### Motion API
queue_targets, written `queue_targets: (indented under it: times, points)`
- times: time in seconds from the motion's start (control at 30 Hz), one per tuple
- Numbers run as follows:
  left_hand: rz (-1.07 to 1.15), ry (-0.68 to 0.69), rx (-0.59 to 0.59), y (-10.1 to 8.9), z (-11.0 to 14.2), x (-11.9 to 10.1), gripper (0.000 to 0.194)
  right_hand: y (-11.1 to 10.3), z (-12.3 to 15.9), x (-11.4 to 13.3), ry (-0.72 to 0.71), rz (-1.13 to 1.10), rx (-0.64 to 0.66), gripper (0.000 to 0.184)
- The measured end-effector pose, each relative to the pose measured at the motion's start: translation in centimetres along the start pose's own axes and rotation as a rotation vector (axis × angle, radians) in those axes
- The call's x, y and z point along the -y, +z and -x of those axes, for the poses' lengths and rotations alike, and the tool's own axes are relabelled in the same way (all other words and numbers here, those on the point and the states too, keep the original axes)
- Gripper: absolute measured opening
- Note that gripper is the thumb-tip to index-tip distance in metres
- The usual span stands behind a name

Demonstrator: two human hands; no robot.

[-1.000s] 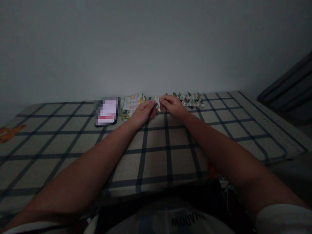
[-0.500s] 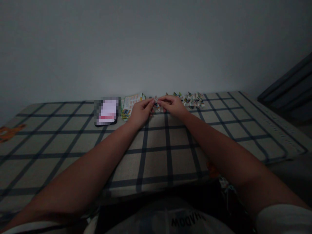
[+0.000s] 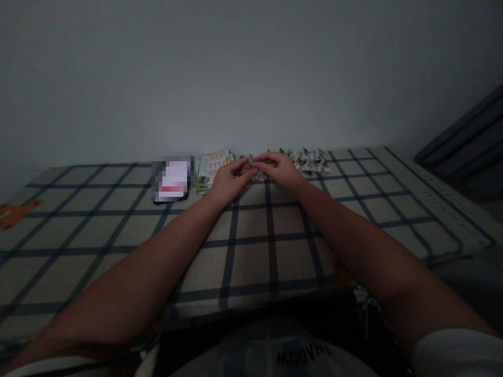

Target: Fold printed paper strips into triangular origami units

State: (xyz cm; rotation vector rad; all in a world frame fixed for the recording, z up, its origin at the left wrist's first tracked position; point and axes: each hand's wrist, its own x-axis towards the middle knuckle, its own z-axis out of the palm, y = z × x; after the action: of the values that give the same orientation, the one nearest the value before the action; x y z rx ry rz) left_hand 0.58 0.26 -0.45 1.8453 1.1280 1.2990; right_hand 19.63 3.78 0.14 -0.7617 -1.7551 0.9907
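Observation:
My left hand (image 3: 231, 182) and my right hand (image 3: 280, 167) meet over the far side of the table. Between their fingertips is a small folded piece of printed paper (image 3: 251, 158), pinched from both sides and partly hidden by the fingers. Just right of my right hand lies a cluster of small folded paper pieces (image 3: 312, 161), pale with green and dark print. A stack of printed paper sheets (image 3: 212, 164) lies beyond my left hand, on its left.
A phone (image 3: 173, 183) with a blurred, lit screen rests left of the sheets. The checked tablecloth (image 3: 251, 225) covers the table, which meets a plain wall (image 3: 251, 73) at the back. Dark slatted furniture (image 3: 467, 136) stands at the right.
The left thumb has shifted right, towards my right fingers, and the folded paper has turned and looks narrower and more upright. My right hand has hardly moved.

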Motion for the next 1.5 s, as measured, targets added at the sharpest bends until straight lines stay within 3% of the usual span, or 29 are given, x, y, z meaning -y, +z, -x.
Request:
queue_targets:
  times: [0.3, 0.73, 0.93, 1.17, 1.3, 1.5]
  points:
    - [0.179, -0.087, -0.011, 0.4, 0.0, -0.2, 0.053, -0.1, 0.0, 0.0, -0.04, 0.075, 0.001, 0.036]
    - [0.232, -0.151, -0.065, 0.4, -0.2, -0.1, 0.052, -0.4, 0.5, 1.4, -0.179, 0.465, 0.09, 0.045]
    - [0.245, -0.189, -0.108, 0.3, -0.4, 0.2, 0.054, -0.4, 0.5, 1.2, -0.173, 0.476, 0.107, 0.041]
    - [0.341, -0.194, -0.073, 0.0, -0.3, 0.2, 0.054, -0.6, 0.4, 1.0, -0.207, 0.474, 0.078, 0.034]
    - [0.264, -0.158, -0.07, 0.1, -0.4, 0.3, 0.067, -0.5, 0.4, 1.1, -0.241, 0.467, 0.104, 0.03]
    - [0.18, -0.072, -0.087, 0.3, -0.6, 1.0, 0.071, -0.3, 0.4, 0.3, -0.128, 0.264, 0.009, 0.04]
